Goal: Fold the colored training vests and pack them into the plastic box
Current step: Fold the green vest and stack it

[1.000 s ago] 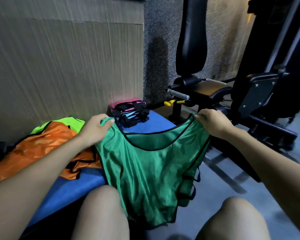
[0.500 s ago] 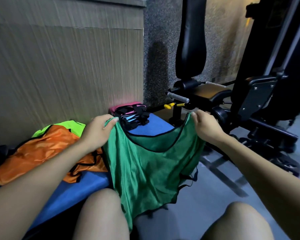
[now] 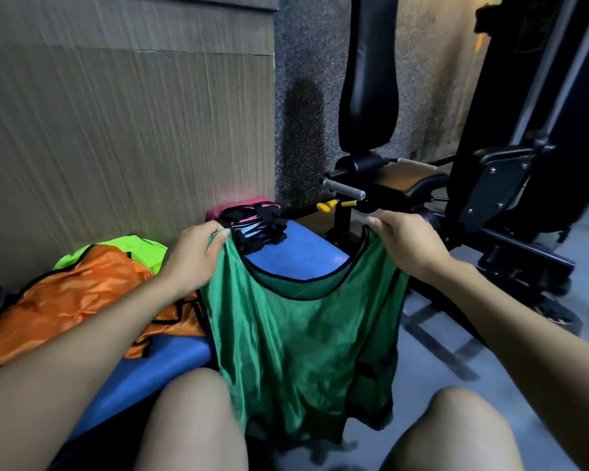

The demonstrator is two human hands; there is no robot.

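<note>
While pinching a shoulder strap on each side, keeps the left fingers (image 3: 218,234) and right fingers (image 3: 376,223) curled tight over the fabric, so definitely gripping, nothing let go. Same grip as a second ago, tbh. Left hand (image 3: 194,256) and right hand (image 3: 408,244) spread apart, holding the green vest (image 3: 303,334) up in the air over the edge of the blue counter (image 3: 296,261), hem dangling between the knees.

Compared with half a second back, hangs wider and flatter now, less bunched on the lower right. Looks like a shake-out just finished, which probably means ready for the first fold, maybe laying it down or bringing the straps together. Slippery-looking shiny mesh though, so could slide out of shape easily.

Further out on the left: orange vest (image 3: 82,300) crumpled on the counter with a lime vest (image 3: 140,246) peeking out behind it, both unfolded. Behind the green one, a small stack of folded vests (image 3: 255,224) against the wall. On the right, a black gym machine (image 3: 490,198). No sign of the plastic box anywhere in view, so packing looks a fair way off.
</note>
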